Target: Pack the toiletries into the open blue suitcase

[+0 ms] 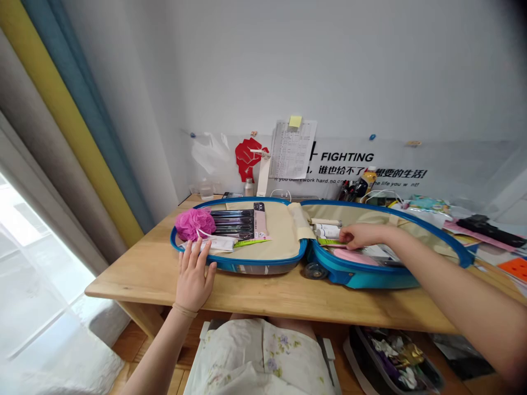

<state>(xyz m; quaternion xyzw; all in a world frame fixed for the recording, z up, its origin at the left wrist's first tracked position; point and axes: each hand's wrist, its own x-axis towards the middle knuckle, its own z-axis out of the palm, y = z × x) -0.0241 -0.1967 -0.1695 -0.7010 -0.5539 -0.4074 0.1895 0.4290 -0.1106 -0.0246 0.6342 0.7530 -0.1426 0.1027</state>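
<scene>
An open blue suitcase (284,255) lies flat on the wooden table. My left hand (195,277) rests with spread fingers on the front rim of its left half, touching a white packet (222,243). Beside that packet are a pink mesh bath puff (193,224) and a pack of toothbrushes (234,222). In the right half, the curled fingers of my right hand (359,236) are at a white tube (328,230); whether they grip it is unclear. A pink item (352,257) lies just below that hand.
Behind the suitcase stand a small bottle (248,187), a glass (206,190), a white lamp (263,173) and a yellow-capped bottle (368,181). Papers and a black item (489,230) lie at the right. A bin (395,356) sits below the table.
</scene>
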